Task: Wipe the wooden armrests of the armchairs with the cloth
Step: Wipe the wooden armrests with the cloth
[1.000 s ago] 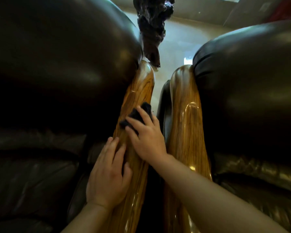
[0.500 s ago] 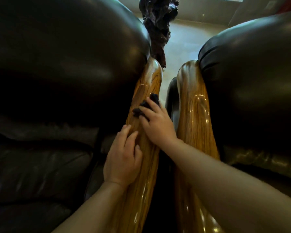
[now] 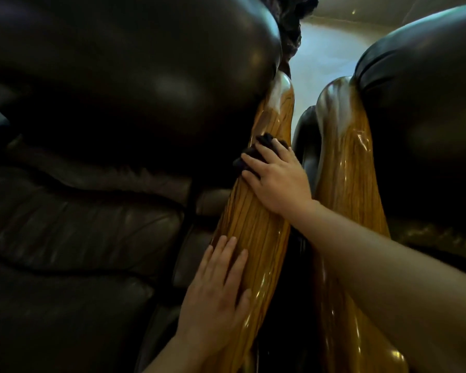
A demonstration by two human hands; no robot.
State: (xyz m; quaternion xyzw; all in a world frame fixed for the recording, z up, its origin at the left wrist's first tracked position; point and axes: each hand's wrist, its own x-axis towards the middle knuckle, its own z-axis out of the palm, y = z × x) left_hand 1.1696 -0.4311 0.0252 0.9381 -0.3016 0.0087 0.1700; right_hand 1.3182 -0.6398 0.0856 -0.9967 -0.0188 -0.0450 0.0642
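At the lower middle of the frame the left hand (image 3: 215,289) lay flat, fingers spread, on the near end of the left armrest (image 3: 256,227), holding nothing. Just above centre, the right hand (image 3: 277,179) pressed a dark cloth (image 3: 256,150) onto that same armrest, the cloth bunched under and beyond its fingertips. Wiping well probably meant keeping firm pressure along the grain; the right armrest (image 3: 345,168) lay bare beside it.

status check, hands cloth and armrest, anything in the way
Right hand pressing dark cloth on left armrest. Left hand flat and open, lower on same armrest. Right armrest untouched. Nothing in the way.
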